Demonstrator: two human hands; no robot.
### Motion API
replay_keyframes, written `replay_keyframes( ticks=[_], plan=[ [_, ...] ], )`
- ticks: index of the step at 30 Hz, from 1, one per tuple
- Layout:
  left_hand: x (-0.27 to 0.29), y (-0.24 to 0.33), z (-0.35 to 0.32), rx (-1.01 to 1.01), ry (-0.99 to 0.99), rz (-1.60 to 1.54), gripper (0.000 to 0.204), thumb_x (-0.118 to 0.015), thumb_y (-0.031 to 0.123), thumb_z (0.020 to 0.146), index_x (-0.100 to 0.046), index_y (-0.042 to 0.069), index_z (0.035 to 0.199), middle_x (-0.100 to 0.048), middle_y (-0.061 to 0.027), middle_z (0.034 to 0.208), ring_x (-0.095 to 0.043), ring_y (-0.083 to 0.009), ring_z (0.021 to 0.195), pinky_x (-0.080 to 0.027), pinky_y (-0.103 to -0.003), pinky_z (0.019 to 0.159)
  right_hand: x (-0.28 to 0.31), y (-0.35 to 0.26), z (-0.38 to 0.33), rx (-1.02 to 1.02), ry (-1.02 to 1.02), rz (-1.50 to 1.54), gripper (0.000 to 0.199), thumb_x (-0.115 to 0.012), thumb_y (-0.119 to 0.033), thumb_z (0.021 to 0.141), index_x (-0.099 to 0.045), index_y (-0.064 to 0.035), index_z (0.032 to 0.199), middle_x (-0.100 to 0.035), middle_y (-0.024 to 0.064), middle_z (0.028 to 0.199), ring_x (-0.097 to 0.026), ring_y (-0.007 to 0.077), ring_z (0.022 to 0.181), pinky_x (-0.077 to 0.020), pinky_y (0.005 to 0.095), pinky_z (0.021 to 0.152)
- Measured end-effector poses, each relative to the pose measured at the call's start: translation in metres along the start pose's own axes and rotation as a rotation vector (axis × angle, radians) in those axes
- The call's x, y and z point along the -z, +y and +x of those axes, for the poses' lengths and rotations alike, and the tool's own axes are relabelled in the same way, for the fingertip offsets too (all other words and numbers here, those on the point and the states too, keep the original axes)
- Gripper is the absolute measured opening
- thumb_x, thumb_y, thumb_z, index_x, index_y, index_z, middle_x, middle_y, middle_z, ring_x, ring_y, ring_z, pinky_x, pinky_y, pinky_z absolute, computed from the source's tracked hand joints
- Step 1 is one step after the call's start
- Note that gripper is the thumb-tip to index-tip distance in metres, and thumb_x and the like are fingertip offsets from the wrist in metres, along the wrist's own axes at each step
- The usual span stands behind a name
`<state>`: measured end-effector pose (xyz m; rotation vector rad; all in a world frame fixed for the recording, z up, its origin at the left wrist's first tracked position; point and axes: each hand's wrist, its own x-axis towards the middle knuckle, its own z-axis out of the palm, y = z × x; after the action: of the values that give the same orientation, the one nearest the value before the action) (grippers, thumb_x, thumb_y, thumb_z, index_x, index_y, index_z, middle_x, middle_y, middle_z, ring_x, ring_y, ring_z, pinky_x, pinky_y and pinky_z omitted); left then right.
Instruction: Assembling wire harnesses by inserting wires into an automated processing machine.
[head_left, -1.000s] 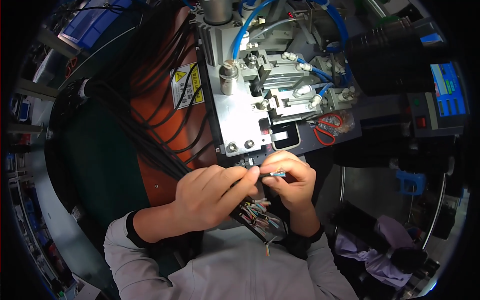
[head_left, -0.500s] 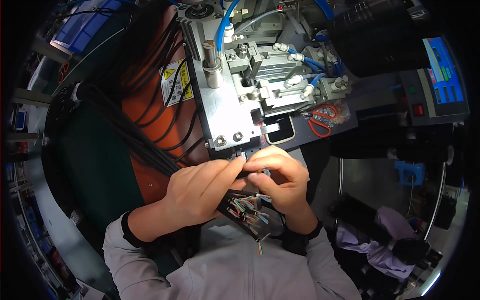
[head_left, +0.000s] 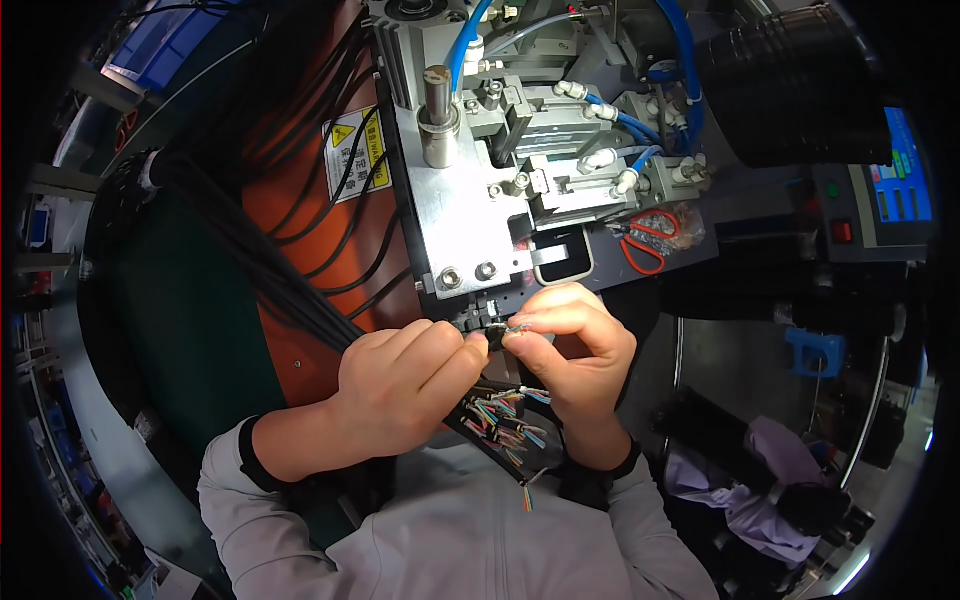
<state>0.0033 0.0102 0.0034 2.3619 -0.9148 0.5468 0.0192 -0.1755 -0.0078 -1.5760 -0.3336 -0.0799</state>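
Observation:
Just below the front of a metal machine (head_left: pixel 455 220), my left hand (head_left: pixel 410 385) is closed around a black cable (head_left: pixel 492 338) near its end. My right hand (head_left: pixel 585 350) pinches the thin coloured wires (head_left: pixel 519 328) that come out of that end, between thumb and forefinger. Under my hands, in front of my chest, hangs a bundle of black cables with stripped ends (head_left: pixel 505 420); their red, white, blue and green wires fan out. My left palm hides part of the cables.
More black cables (head_left: pixel 270 275) run from the left over an orange panel (head_left: pixel 290 340). Red-handled scissors (head_left: pixel 645 245) lie beside a black tray with a pale rim (head_left: pixel 590 262). A control box with a screen (head_left: pixel 895 170) stands at right; a blue stool (head_left: pixel 815 352) is on the floor.
My right hand has shifted slightly right and away from my left fingertips, so the coloured wires at the cable end now show. The machine sits slightly further right in view.

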Motion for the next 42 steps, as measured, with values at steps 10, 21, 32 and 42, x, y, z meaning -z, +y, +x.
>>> replay_keyframes(
  ticks=[10, 21, 32, 42],
  plan=[
    [0.001, 0.001, 0.004, 0.048, -0.045, -0.009, 0.035, -0.073, 0.019, 0.066, -0.064, -0.001, 0.094, -0.055, -0.0065, 0.078, -0.056, -0.019, 0.059, -0.042, -0.029, 0.048, 0.016, -0.007, 0.011, 0.259, -0.123, -0.405, 0.014, -0.073, -0.005, 0.076, -0.059, -0.0034, 0.079, -0.059, 0.0084, 0.076, -0.054, 0.0181, 0.068, -0.0416, 0.0288, 0.063],
    [0.001, 0.009, 0.0, 0.025, -0.051, 0.108, 0.037, -0.069, 0.015, 0.069, -0.067, 0.004, 0.104, -0.057, -0.0045, 0.081, -0.056, -0.0137, 0.061, -0.038, -0.026, 0.046, 0.019, 0.01, 0.002, -0.101, -0.142, -0.083, 0.009, -0.068, 0.0, 0.073, -0.059, 0.0002, 0.076, -0.059, 0.0087, 0.079, -0.053, 0.0154, 0.073, -0.0417, 0.0266, 0.068],
    [-0.011, 0.008, -0.002, 0.053, -0.189, 0.359, 0.029, -0.062, 0.014, 0.072, -0.067, 0.006, 0.099, -0.05, 0.0026, 0.078, -0.045, -0.0085, 0.06, -0.032, -0.022, 0.046, 0.005, 0.028, 0.007, 0.095, -0.098, -0.491, 0.008, -0.066, 0.003, 0.072, -0.059, 0.0011, 0.071, -0.06, 0.008, 0.07, -0.056, 0.0169, 0.066, -0.0442, 0.0289, 0.062],
    [-0.012, 0.008, 0.002, 0.072, -0.191, 0.324, 0.023, -0.062, 0.009, 0.076, -0.067, 0.007, 0.099, -0.046, 0.0006, 0.074, -0.046, -0.0099, 0.058, -0.032, -0.024, 0.045, -0.003, 0.042, 0.0, 0.032, 0.029, -0.381, 0.01, -0.066, 0.003, 0.073, -0.056, 0.0006, 0.073, -0.054, 0.0083, 0.069, -0.052, 0.0212, 0.064, -0.0418, 0.0324, 0.058]
  ],
)
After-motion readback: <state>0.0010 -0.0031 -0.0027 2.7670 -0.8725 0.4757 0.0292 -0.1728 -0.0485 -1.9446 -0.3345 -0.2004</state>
